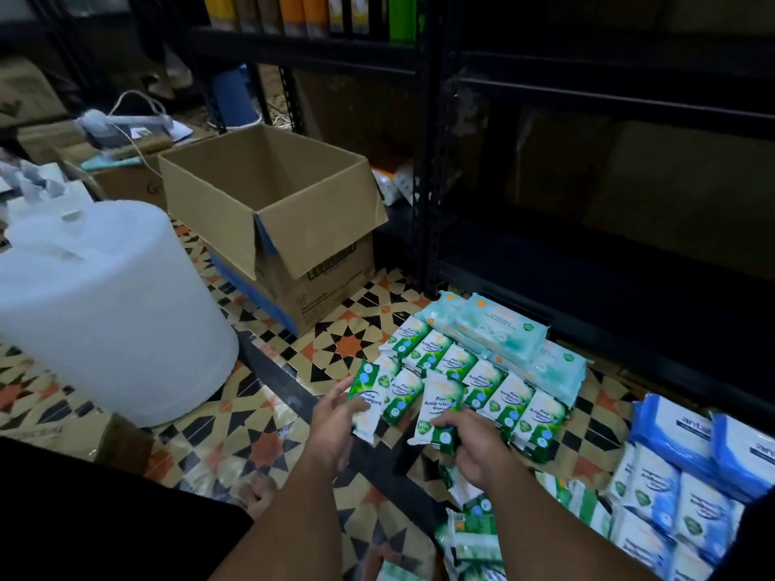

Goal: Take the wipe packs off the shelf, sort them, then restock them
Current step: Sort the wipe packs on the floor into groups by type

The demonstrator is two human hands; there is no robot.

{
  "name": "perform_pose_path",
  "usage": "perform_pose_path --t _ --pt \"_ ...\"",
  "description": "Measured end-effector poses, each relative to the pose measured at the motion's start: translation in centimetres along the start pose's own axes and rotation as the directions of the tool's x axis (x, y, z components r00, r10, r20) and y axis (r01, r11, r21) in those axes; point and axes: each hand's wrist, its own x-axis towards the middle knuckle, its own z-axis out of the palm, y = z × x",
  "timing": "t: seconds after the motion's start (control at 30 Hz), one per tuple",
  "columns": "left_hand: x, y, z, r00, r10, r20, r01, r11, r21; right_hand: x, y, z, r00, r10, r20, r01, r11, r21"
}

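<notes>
In front of you stands the black metal shelf (432, 161), its lower levels dark. To your left sits a big translucent white drum (113, 308), and beyond it an open cardboard box (268, 215) rests on the patterned tile floor (260, 438). Low on your right lies a stack of blue wipe packs (692, 467), and near the shelf foot a pile of pale teal packs (503, 329). Just beside those, rows of green pine wipe packs (474, 371) lie side by side on the floor. Your left hand (331, 425) holds one green pack (369, 400), fingers (356, 406) curled under its edge. Your right hand (474, 446) grips another green pack (438, 408) at its lower end, fingers wrapped over it.
</notes>
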Motion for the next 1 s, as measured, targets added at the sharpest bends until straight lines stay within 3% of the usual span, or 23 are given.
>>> perform_pose_path --t 0.1,0.27,0.37,0.5,0.63,0.73,0.83,1.0 --pt "-0.3 0.1 0.1 0.999 0.042 -0.005 -0.041 0.998 0.049 -1.8 -1.0 1.0 1.0 -0.002 -0.017 0.002 0.999 0.044" --pt "-0.3 1.0 0.6 0.95 0.143 -0.279 -0.143 0.989 0.018 -0.8 -0.4 1.7 0.999 0.028 -0.038 -0.024 0.995 0.094" --pt "0.9 1.1 0.9 0.93 0.172 -0.326 -0.164 0.985 0.053 0.5 0.3 2.9 0.998 0.023 -0.06 -0.017 0.995 0.101" --pt "4.4 0.9 1.2 0.96 0.247 -0.13 -0.186 0.913 0.364 2.1 1.0 4.3 0.996 0.013 -0.084 -0.017 0.999 -0.047" --pt "8.4 2.0 2.3 0.986 0.158 0.052 -0.149 0.703 0.696 4.3 1.4 5.0 0.988 0.008 -0.153 -0.025 0.993 -0.114" --pt "12.0 2.5 3.1 0.993 0.073 0.096 -0.121 0.608 0.785 6.4 1.9 5.8 0.989 0.029 -0.147 -0.046 0.992 -0.114" --pt "15.0 1.6 3.6 0.996 0.029 0.082 -0.084 0.592 0.801 8.2 2.3 6.6 0.989 0.03 -0.144 -0.052 0.987 -0.153" --pt "16.3 0.1 4.1 0.982 0.127 0.141 -0.19 0.595 0.781 10.5 1.7 7.4 0.982 -0.052 -0.183 0.008 0.972 -0.236"
